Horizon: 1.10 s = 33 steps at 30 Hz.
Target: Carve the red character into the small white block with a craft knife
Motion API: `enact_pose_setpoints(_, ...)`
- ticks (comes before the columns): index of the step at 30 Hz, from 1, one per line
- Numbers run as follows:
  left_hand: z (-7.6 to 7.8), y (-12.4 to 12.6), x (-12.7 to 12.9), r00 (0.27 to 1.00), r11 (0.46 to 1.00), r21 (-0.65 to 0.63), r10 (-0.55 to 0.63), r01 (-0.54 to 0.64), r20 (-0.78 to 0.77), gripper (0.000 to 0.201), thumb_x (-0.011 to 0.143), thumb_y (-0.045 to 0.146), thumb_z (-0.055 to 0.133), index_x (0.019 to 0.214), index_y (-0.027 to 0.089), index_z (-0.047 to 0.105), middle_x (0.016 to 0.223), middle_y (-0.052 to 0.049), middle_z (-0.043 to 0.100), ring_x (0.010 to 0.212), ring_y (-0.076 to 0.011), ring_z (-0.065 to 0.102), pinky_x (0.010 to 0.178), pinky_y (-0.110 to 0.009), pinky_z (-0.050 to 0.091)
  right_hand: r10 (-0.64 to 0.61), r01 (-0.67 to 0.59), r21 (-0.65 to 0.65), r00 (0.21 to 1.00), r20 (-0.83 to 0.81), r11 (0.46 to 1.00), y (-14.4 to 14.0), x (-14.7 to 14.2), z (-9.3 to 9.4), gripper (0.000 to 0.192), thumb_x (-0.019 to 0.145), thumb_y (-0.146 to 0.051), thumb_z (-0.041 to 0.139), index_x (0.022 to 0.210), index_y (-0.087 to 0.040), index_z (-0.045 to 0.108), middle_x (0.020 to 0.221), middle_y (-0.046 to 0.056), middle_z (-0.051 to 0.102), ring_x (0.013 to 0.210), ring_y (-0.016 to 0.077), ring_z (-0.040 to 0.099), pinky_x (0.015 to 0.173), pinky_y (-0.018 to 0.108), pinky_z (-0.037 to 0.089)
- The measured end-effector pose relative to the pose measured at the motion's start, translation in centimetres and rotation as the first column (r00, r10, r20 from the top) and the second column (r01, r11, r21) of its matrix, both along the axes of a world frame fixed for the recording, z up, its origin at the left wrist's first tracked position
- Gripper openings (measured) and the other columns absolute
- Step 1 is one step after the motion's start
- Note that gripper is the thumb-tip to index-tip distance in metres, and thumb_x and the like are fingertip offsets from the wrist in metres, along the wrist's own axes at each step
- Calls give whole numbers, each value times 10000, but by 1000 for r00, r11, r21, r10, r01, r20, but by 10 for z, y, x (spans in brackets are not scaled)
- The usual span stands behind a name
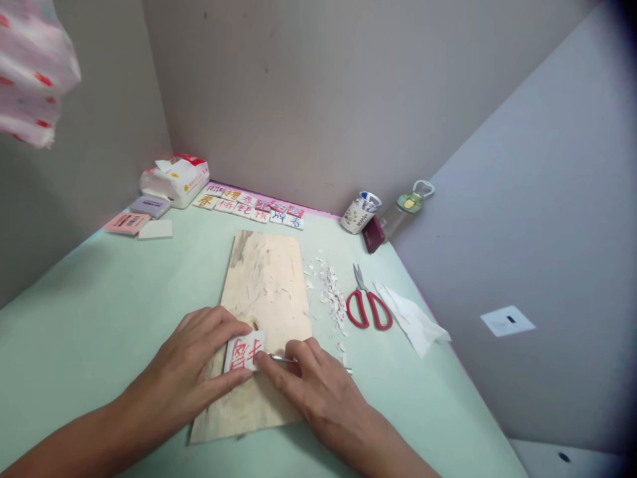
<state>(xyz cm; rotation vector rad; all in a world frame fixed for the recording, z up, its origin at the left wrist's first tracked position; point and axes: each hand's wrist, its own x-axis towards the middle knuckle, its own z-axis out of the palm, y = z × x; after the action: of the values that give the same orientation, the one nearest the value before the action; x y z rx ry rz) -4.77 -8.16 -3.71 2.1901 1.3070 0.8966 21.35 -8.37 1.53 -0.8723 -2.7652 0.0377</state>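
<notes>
On the wooden board (271, 279) lies a small white carving block (242, 352) with red characters drawn on it. My left hand (199, 352) pins the block between thumb and fingers at its upper and lower edges. A slim silver craft knife (281, 358) sits in my right hand (318, 378), its tip end at the block's right side. The right forefinger or thumb rests against that same edge; the blade itself is hidden. White shavings (332, 292) are scattered right of the board, with a few bits on it.
Red-handled scissors (367, 305) and a crumpled tissue (415, 318) lie to the right. At the back are several lettered blocks (249, 206), a tissue pack (179, 179), a can (361, 212), a dark red box (373, 234) and a bottle (403, 212). Small packets (128, 224) sit left.
</notes>
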Motion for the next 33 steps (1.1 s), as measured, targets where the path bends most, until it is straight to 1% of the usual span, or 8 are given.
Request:
enact_pose_setpoints(6,3,-4,8,993,994,-65,88,-83,80,329,958,570,684,1195,341,676,1169,-17,679,1136,-294,605,996,-440,475,-15,18,29,994,-106,999,-3,5,-11,436,1072,-47,454,1473,-181,561,974,83,616,825,209,570,688,300,540)
enact_pose_setpoints(12,2,-5,10,990,989,-120,95,-83,100,370,953,633,651,1171,337,698,1149,-34,688,1137,-317,606,997,-482,502,-58,77,65,965,-254,995,-6,6,-18,496,1043,-41,488,1497,-228,556,1026,92,606,879,199,623,720,266,578)
enact_pose_setpoints(16,3,-6,9,989,989,-116,103,-90,109,391,956,647,636,1187,338,696,1168,-40,687,1130,-318,617,983,-472,517,-81,98,45,953,-292,994,-6,6,-17,465,1059,-88,499,1485,-259,577,1022,81,596,854,186,625,701,259,582)
enact_pose_setpoints(19,4,-7,10,987,989,-115,103,-88,122,387,964,646,631,1180,332,694,1159,-40,683,1146,-316,601,1003,-468,498,-47,46,-11,952,-303,999,-7,9,-16,421,1091,-171,496,1481,-296,594,1002,70,599,825,182,620,707,268,579)
enact_pose_setpoints(23,4,-5,9,989,994,-76,83,-74,124,371,970,628,638,1175,322,680,1129,-35,681,1144,-312,592,1009,-467,481,-34,-8,-124,942,-333,992,-11,11,-15,391,1101,-241,516,1467,-339,611,952,49,592,754,172,592,665,267,558)
enact_pose_setpoints(28,2,-1,6,993,995,43,86,-90,75,340,976,556,691,1216,322,637,1131,-12,681,1124,-290,624,1197,-549,310,-31,-88,-238,890,-456,967,-11,10,-14,508,1053,-92,477,1463,-367,596,1051,45,579,843,160,624,734,272,582)
enact_pose_setpoints(30,4,-2,7,996,993,80,77,-81,55,334,998,529,671,1257,323,621,1144,-13,681,1132,-284,623,1212,-545,301,-65,-51,-219,867,-493,974,-2,12,-14,586,1034,-27,421,1492,-366,561,1048,47,571,881,170,636,755,294,587)
enact_pose_setpoints(33,4,-3,8,999,989,138,46,-48,24,321,1025,503,641,1285,318,602,1162,-21,677,1139,-278,625,1237,-554,274,-148,95,-136,873,-465,986,16,21,-16,601,1026,1,396,1535,-307,485,1029,63,590,875,195,648,719,306,585)
